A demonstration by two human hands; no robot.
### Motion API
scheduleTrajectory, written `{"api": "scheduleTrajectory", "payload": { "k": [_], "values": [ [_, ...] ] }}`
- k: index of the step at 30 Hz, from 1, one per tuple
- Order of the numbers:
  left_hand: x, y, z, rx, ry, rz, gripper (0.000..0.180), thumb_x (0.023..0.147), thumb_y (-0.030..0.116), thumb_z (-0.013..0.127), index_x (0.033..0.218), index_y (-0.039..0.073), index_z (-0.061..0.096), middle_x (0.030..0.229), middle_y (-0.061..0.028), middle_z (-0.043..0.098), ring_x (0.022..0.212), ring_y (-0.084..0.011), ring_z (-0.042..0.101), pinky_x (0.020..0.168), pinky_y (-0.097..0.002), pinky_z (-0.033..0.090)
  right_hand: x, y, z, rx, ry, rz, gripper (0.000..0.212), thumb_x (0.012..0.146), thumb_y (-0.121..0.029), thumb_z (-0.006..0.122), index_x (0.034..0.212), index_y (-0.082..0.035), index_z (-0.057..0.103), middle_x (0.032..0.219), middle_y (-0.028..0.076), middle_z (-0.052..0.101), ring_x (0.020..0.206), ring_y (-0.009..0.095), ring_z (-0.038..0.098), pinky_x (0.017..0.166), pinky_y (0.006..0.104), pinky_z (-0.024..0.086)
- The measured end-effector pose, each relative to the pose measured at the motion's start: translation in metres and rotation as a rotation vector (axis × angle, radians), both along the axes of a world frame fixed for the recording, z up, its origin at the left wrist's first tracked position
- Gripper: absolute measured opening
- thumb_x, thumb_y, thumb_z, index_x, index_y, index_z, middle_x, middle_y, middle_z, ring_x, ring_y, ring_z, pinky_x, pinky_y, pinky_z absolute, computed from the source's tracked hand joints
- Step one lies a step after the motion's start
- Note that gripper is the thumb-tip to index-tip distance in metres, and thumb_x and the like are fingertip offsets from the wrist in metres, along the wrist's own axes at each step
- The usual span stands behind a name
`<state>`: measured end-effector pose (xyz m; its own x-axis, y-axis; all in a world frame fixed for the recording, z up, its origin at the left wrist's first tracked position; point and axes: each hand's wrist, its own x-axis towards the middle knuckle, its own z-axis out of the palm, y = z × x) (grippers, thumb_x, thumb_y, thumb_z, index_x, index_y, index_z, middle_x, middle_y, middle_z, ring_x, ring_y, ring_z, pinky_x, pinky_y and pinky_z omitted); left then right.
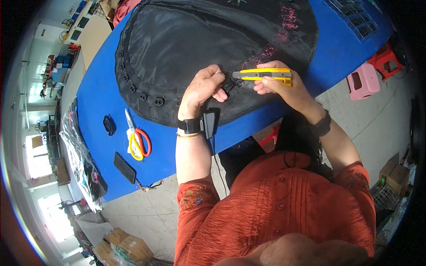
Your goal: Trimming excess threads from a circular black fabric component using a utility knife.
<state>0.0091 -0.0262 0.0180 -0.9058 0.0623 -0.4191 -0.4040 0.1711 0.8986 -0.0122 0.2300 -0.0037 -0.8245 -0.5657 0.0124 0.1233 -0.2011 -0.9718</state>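
Note:
A large round black fabric piece [186, 53] lies spread before me, with small black plastic fittings [159, 101] along its left rim and pink marks at its right. In my right hand [286, 88] is a yellow utility knife [270, 72], its blade end pointing left. The tip meets or nearly meets a small dark part [228, 83] at the fabric's near edge. My left hand [204, 87] is closed there, its thumb and fingers pinching the near edge beside that dark part. Exactly what lies between those fingers is partly hidden.
On the blue table [166, 153] lie scissors [139, 141] with red and yellow handles, a dark phone [124, 167] and a small black item [109, 125]. Plastic-wrapped goods [80, 150] line the left edge. A pink stool [364, 82] and red stool [385, 62] stand at right.

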Motion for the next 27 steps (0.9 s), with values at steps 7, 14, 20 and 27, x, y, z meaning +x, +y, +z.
{"api": "scheduleTrajectory", "payload": {
  "k": [7, 14, 20, 27],
  "values": [
    [0.001, -0.002, -0.004, 0.019, -0.002, -0.003, 0.012, 0.096, 0.011, 0.052, 0.085, 0.007, 0.052, 0.068, -0.0021, 0.058, 0.052, -0.0145, 0.065, 0.049, -0.026, 0.055, 0.001, 0.003, 0.0, 0.022, -0.022, 0.024, 0.032, 0.095, -0.009, 0.058, 0.125, 0.002, 0.053, 0.103, 0.017, 0.068, 0.089, 0.02, 0.071, 0.079, 0.0307, 0.061],
    [0.0, -0.004, -0.005, 0.035, -0.007, -0.002, 0.011, 0.096, 0.01, 0.052, 0.086, 0.007, 0.052, 0.069, -0.0016, 0.057, 0.052, -0.0143, 0.065, 0.049, -0.0256, 0.055, 0.002, 0.005, 0.001, 0.008, -0.045, 0.03, 0.027, 0.096, -0.009, 0.057, 0.121, 0.0, 0.054, 0.099, 0.014, 0.068, 0.087, 0.019, 0.071, 0.077, 0.0313, 0.06],
    [0.001, -0.002, -0.004, 0.057, 0.003, 0.015, 0.013, 0.095, 0.007, 0.049, 0.083, 0.003, 0.053, 0.065, -0.0054, 0.06, 0.053, -0.0147, 0.066, 0.048, -0.024, 0.055, 0.003, 0.005, 0.003, 0.026, -0.033, 0.011, 0.027, 0.095, -0.012, 0.058, 0.12, 0.0, 0.055, 0.095, 0.015, 0.069, 0.083, 0.019, 0.071, 0.075, 0.0311, 0.06],
    [0.001, -0.003, -0.004, 0.036, 0.007, 0.006, 0.013, 0.094, 0.011, 0.054, 0.083, 0.007, 0.051, 0.066, -0.0017, 0.057, 0.051, -0.0147, 0.064, 0.049, -0.0261, 0.055, 0.015, 0.009, 0.005, 0.089, -0.034, 0.118, 0.029, 0.093, -0.016, 0.059, 0.116, 0.001, 0.056, 0.085, 0.016, 0.07, 0.073, 0.02, 0.071, 0.067, 0.0302, 0.059]
  ]
}}
